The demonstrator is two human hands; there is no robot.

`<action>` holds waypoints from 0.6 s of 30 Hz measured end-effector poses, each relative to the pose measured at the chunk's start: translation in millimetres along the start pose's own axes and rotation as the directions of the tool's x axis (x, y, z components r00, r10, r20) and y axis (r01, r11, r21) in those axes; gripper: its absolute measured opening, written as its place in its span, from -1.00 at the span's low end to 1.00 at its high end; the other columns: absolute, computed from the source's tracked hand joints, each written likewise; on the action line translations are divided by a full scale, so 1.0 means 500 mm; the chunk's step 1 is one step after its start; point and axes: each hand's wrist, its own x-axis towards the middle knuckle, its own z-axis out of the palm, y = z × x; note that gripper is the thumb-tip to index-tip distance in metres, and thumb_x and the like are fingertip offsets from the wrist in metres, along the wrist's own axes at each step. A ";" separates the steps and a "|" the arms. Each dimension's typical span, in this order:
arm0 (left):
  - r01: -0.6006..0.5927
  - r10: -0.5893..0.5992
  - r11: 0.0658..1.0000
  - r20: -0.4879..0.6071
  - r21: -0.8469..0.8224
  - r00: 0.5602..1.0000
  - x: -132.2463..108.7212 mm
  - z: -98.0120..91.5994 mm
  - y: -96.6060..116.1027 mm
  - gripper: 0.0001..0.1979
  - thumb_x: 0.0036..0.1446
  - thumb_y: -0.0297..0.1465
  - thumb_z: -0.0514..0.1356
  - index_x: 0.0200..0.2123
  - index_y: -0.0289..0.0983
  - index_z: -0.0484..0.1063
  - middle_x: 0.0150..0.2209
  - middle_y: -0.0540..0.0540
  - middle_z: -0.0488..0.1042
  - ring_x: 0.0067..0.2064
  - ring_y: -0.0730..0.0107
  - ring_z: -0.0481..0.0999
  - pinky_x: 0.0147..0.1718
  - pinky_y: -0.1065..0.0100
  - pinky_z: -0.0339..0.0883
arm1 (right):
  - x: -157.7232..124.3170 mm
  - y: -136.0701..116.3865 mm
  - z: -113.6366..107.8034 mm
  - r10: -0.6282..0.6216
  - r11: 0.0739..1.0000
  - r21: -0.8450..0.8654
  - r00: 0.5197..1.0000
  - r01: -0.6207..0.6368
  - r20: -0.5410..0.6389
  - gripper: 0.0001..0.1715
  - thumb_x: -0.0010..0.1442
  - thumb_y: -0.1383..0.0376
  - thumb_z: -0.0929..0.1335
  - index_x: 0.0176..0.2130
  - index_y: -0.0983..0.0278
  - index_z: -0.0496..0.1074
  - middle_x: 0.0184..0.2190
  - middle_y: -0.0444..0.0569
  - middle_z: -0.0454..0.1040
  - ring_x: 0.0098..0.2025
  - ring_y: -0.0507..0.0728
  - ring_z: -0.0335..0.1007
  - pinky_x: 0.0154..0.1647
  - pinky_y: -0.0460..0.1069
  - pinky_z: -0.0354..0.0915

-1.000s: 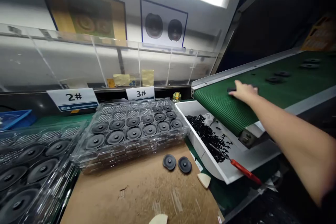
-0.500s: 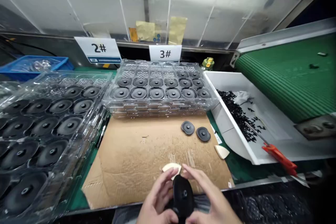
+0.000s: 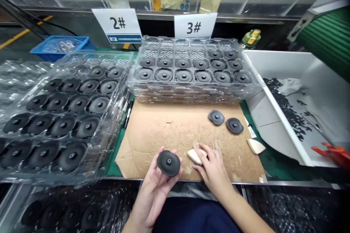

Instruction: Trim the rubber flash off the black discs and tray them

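Observation:
My left hand (image 3: 154, 185) holds a black round rubber disc (image 3: 168, 163) by its edge, just over the near edge of the cardboard sheet (image 3: 169, 131). My right hand (image 3: 212, 165) rests on the cardboard beside it, fingers pinched on a cream wedge-shaped piece (image 3: 194, 156). Two more black discs (image 3: 216, 117) (image 3: 234, 125) lie on the cardboard further right. A second cream wedge (image 3: 255, 146) lies off the cardboard's right edge.
Stacked clear trays of black discs stand behind the cardboard under the 3# sign (image 3: 191, 69) and at the left under the 2# sign (image 3: 68, 109). A white bin (image 3: 276, 116) with small black parts and an orange-handled tool (image 3: 332, 152) sits right. Green conveyor (image 3: 330, 40) far right.
The view tilted further down. My hands parted: the left now holds the disc alone and turned its face up, and the right moved onto the cream wedge on the cardboard.

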 end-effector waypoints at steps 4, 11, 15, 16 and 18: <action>-0.012 0.012 1.000 0.041 -0.017 0.999 -0.004 0.002 0.000 -0.47 0.06 -0.32 0.18 0.10 -0.15 0.14 0.14 -0.21 0.26 0.13 0.00 0.26 0.11 0.05 0.12 | 0.024 -0.002 0.004 -0.016 0.995 0.094 1.000 0.017 -0.007 -0.61 0.18 0.36 0.19 0.01 0.24 0.33 -0.11 0.14 0.31 -0.09 0.27 0.28 -0.09 0.23 0.27; -0.016 0.012 0.997 0.055 0.071 0.998 -0.004 0.013 -0.007 -0.44 -0.04 -0.29 0.26 0.07 -0.16 0.22 0.12 -0.21 0.30 0.11 0.06 0.30 0.10 0.14 0.13 | -0.002 -0.045 -0.016 -0.103 0.952 0.301 0.988 0.065 0.113 -0.69 0.22 0.34 0.19 -0.06 0.16 0.35 -0.22 -0.05 0.47 -0.19 0.13 0.41 -0.19 0.04 0.36; -0.005 0.001 0.992 0.038 0.126 0.999 0.003 0.029 -0.017 -0.45 -0.07 -0.32 0.29 0.04 -0.17 0.28 0.10 -0.17 0.33 0.10 0.13 0.31 0.08 0.23 0.17 | 0.006 -0.084 -0.075 -0.021 0.932 0.361 0.999 0.009 0.030 -0.70 0.23 0.32 0.20 -0.05 0.16 0.33 -0.15 -0.06 0.44 -0.12 0.12 0.37 -0.14 0.03 0.34; -0.006 0.001 0.990 0.037 0.144 0.999 0.004 0.034 -0.021 -0.43 -0.10 -0.32 0.30 0.03 -0.17 0.28 0.08 -0.16 0.35 0.08 0.15 0.34 0.05 0.26 0.21 | 0.008 -0.102 -0.095 -0.009 0.920 0.392 1.000 0.012 -0.009 -0.68 0.22 0.32 0.21 -0.02 0.15 0.31 -0.13 -0.06 0.42 -0.10 0.11 0.35 -0.12 0.02 0.33; 0.018 -0.025 0.983 0.038 0.182 0.999 0.003 0.045 -0.029 -0.39 -0.14 -0.30 0.32 0.04 -0.17 0.28 0.04 -0.15 0.39 0.03 0.17 0.39 -0.04 0.31 0.30 | 0.010 -0.140 -0.130 -0.088 0.886 0.452 0.994 0.105 -0.058 -0.65 0.22 0.33 0.21 0.02 0.17 0.27 -0.11 -0.04 0.39 -0.10 0.10 0.33 -0.10 0.00 0.30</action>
